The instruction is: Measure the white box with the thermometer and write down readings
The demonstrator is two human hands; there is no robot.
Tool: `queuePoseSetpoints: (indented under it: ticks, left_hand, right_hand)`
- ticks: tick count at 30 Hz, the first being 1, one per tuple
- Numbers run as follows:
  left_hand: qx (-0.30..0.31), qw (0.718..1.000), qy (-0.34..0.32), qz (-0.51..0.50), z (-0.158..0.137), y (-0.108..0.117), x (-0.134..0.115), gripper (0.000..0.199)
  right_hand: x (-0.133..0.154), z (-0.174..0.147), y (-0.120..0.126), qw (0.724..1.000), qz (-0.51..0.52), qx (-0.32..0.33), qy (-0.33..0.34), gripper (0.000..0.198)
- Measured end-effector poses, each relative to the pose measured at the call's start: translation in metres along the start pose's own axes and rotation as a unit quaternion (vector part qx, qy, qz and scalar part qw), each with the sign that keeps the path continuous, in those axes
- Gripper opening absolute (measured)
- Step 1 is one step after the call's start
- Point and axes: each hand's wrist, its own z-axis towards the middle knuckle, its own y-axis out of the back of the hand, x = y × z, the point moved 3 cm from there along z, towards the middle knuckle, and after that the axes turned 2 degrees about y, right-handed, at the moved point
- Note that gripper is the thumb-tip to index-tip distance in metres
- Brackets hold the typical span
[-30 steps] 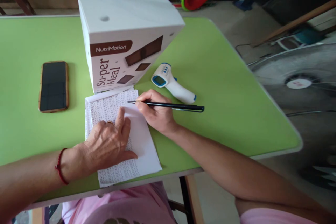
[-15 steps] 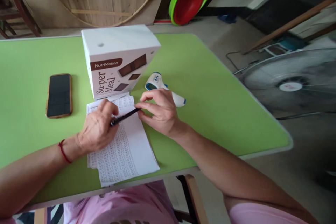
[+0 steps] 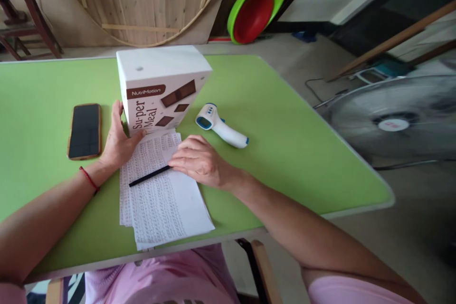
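Observation:
My left hand [image 3: 119,145] grips the lower left corner of a white "NutriMotion Su-per Meal" box [image 3: 156,64], thumb on the front and fingers along the left side. The box stands upright on the table. In my right hand [image 3: 199,161] is one end of a black pen [image 3: 149,176], its other end pointing left over the handwritten paper sheets [image 3: 174,213]. The sheets lie overlapped in front of the box. Just beyond my right hand rests a white and blue infrared thermometer [image 3: 228,132].
A phone [image 3: 84,130] in a brown case lies left of the box on the green table [image 3: 292,152]. To the right, past the table edge, stands a large fan [image 3: 394,124]. Green and red basins [image 3: 254,16] lean at the back by a round wooden board [image 3: 142,0].
My left hand has let go of the pen and moved up to the box. My right hand has shifted slightly down and left, keeping the pen, now lower over the sheets.

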Motion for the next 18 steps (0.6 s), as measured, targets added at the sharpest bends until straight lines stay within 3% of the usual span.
queuePoseSetpoints:
  ticks: [4,7,9,11,13,15,16,18]
  left_hand:
    - [-0.01,1.0,0.016,-0.009,0.0,0.002,-0.002,0.076]
    - [-0.034,0.999,0.03,-0.006,-0.002,0.005,-0.009,0.076]
    - [-0.043,0.998,0.037,-0.006,-0.004,0.006,-0.014,0.076]
    - [-0.037,0.998,0.051,-0.023,-0.007,0.005,-0.02,0.073]
    - [-0.023,0.996,0.071,-0.043,-0.009,0.003,-0.023,0.071]
    - [-0.006,0.995,0.089,-0.042,-0.011,0.001,-0.025,0.07]
    - [0.003,0.995,0.096,-0.033,-0.011,0.0,-0.026,0.069]
    - [0.02,0.995,0.101,-0.006,-0.011,-0.001,-0.027,0.069]
  right_hand:
    - [-0.012,-0.001,0.006,1.0,0.008,-0.013,-0.016,0.018]
    - [-0.036,-0.008,0.021,0.983,-0.092,-0.06,-0.148,0.013]
    - [-0.057,-0.018,0.031,0.935,-0.192,-0.048,-0.295,0.023]
    - [-0.074,-0.028,0.037,0.874,-0.244,0.034,-0.419,0.045]
    - [-0.085,-0.035,0.038,0.826,-0.215,0.142,-0.501,0.046]
    - [-0.089,-0.037,0.039,0.797,-0.158,0.2,-0.548,0.037]
    - [-0.089,-0.036,0.041,0.789,-0.137,0.197,-0.565,0.033]
    - [-0.085,-0.031,0.046,0.791,-0.113,0.12,-0.59,0.03]
